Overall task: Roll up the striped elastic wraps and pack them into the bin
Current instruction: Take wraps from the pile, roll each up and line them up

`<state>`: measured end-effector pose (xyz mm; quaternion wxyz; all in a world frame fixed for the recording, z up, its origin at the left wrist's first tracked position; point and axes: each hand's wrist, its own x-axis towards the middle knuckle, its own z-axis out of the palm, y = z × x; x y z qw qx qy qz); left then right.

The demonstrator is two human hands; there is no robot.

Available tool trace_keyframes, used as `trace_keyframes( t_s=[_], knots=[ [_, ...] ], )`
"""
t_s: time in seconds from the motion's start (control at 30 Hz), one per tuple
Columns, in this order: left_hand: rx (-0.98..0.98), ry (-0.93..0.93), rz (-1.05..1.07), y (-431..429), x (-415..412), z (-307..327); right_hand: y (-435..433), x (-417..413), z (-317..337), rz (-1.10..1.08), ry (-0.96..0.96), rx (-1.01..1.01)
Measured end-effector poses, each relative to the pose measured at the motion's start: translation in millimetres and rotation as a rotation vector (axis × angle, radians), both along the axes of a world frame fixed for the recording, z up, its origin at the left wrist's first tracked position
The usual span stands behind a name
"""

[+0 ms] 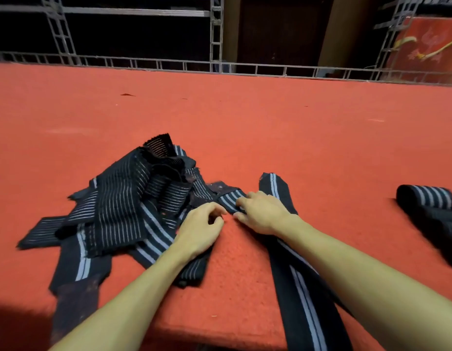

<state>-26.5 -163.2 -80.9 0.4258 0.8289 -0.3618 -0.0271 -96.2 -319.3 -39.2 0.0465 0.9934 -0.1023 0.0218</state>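
Rolling appears to be at an early stage. At 9 o'clock of the hands a loose pile of black, white-striped wraps is heaped on the red desk, none of it rolled. At 3 o'clock, by the frame's edge, at least one finished roll lies on the desk, with darker wraps just beside it toward 4 o'clock that are too blurred to be judged. No bin is shown, so nothing can be counted as packed.

The end of a strip leading out of the pile is pinched at centre by the right hand, fingers curled over it and thumb beneath. The left hand is held just beside it with fingers curled; whether anything is gripped by them cannot be told. A long wrap is laid flat under the right forearm, running from 12 o'clock of that hand down to 5 o'clock and off the desk's near edge.

Judged from this, the first turn of the strip is about to be made; most wraps are left to be rolled, and all packing is left
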Motion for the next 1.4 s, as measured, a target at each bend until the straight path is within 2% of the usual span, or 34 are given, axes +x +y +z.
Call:
trace_keyframes(
  t_s=[0.07, 0.13, 0.23, 0.33, 0.37, 0.47, 0.6, 0.67, 0.9, 1.13, 1.27, 1.4],
  knots=[
    [0.02, -0.024, 0.021, -0.2, 1.2, -1.0, 2.5, -2.4, 9.9, 0.019, -0.084, -0.042],
    [0.067, -0.063, 0.063, -0.6, -3.1, 1.1, -1.1, -9.8, 27.4, -0.05, -0.19, -0.017],
    [0.235, -0.149, 0.125, -2.9, -17.8, 11.2, -20.3, -27.5, 55.4, -0.239, -0.424, 0.248],
    [0.4, -0.146, 0.085, -13.2, -30.2, 28.7, -36.4, -51.5, 78.3, -0.336, -0.644, 0.476],
    [0.383, -0.116, 0.04, -18.4, -34.2, 34.6, -38.9, -60.2, 85.7, -0.354, -0.705, 0.539],
    [0.155, 0.045, -0.193, -35.3, -61.0, 56.9, -45.3, -85.9, 103.8, -0.401, -0.831, 0.746],
    [-0.05, 0.421, -0.46, -55.9, -116.9, 84.3, -47.9, -123.3, 120.5, -0.391, -0.934, 1.135],
    [-0.097, 0.539, -0.536, -65.7, -141.6, 91.6, -50.2, -144.8, 126.8, -0.384, -0.993, 1.265],
    [-0.213, 0.541, -0.718, -85.2, -205.9, 122.6, -83.9, -211.0, 148.6, -0.485, -1.142, 1.382],
    [-0.241, 0.817, -0.888, -114.8, -229.8, 136.3, -130.3, -225.2, 143.8, -0.717, -0.936, 1.341],
    [-0.096, 0.836, -0.772, -132.3, -218.7, 101.4, -155.4, -208.9, 100.4, -0.799, -0.869, 1.294],
    [0.041, 0.651, -0.568, -153.0, -200.4, 55.1, -174.2, -188.1, 49.0, -0.807, -0.809, 1.202]
  ],
)
